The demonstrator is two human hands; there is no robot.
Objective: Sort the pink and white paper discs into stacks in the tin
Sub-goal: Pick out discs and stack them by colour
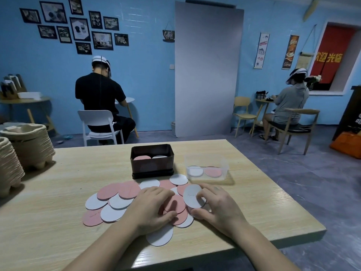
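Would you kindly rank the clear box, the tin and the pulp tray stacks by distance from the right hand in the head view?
1. The clear box, just beyond the right hand.
2. The tin, ahead-left.
3. The pulp tray stacks, far left.

Loose discs (117,200) are spread on the desk (58,241) before the tin (152,167), where two stacks are seen. A white disc (192,195) is pinched by the right hand (218,208); a pink disc (174,203) is apparently gripped by the left hand (150,208).
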